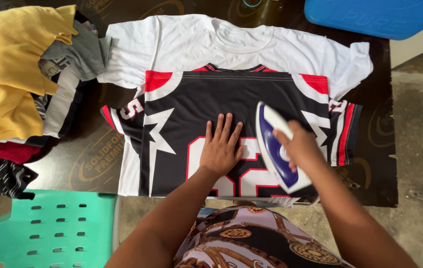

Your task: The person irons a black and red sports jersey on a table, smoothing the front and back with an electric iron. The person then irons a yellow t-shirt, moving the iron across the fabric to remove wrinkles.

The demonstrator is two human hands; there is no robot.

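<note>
A black sports jersey [221, 99] with red and white trim lies flat on a dark table [87, 154], on top of a white t-shirt [196, 42]. My left hand [220, 146] rests palm down on the jersey's middle, fingers spread. My right hand [301, 146] grips the handle of a white and blue clothes iron [276, 149], which sits on the jersey just right of my left hand.
A heap of clothes, with a yellow garment [8, 64] on top, lies at the table's left end. A green plastic chair [42, 228] stands at the lower left, a blue plastic seat [375, 17] at the upper right. Concrete floor [420, 149] shows to the right.
</note>
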